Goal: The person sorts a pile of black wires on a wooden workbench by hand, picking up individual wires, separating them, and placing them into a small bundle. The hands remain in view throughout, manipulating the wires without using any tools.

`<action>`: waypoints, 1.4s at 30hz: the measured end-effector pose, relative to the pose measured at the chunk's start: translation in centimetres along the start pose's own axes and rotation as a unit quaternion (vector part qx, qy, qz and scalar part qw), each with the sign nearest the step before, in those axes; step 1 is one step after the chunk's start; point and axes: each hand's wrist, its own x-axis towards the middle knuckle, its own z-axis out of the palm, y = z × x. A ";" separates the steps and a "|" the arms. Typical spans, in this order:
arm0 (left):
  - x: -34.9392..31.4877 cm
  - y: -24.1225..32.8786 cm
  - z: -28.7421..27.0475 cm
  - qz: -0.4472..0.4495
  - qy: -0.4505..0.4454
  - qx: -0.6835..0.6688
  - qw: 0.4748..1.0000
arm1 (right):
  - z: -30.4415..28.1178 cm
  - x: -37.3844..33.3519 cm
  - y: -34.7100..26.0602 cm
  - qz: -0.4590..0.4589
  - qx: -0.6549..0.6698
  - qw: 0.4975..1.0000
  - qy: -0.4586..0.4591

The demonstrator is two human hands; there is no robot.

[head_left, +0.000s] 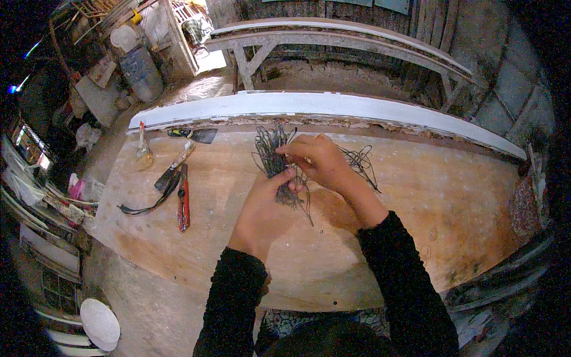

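Note:
A bundle of thin, dark looped cords [269, 146] stands up from my left hand [262, 205], which is closed around its lower part over the middle of the table. Loose ends hang below the grip. My right hand [321, 159] is at the right side of the bundle, its fingers bent and pinched together at the cords. Exactly which strands they pinch is partly hidden behind the fingers. More loose dark cords [358, 159] lie on the wooden tabletop [416, 202], just beyond my right wrist.
Left on the table lie a red utility knife [184, 205], a dark strap [146, 209], a scraper [172, 166], a putty knife [202, 135] and a brush [144, 149]. A long white-topped board [297, 106] runs along the far edge. Behind it stands a wooden bench [345, 40].

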 end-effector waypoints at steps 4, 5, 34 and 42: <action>0.3 0.3 -0.2 0.043 0.036 -0.016 0.998 | 0.6 -0.8 3.2 0.094 0.060 0.993 -0.026; 0.5 0.4 -0.6 0.071 0.040 -0.014 0.997 | 0.8 -1.1 4.0 0.085 0.011 0.995 -0.059; -1.0 0.0 0.7 0.013 0.006 -0.034 0.999 | 1.2 -0.5 0.8 0.024 0.054 0.998 -0.020; 1.5 -0.2 -2.5 0.025 0.008 0.005 1.000 | 1.2 -0.4 2.5 0.006 0.034 0.996 0.078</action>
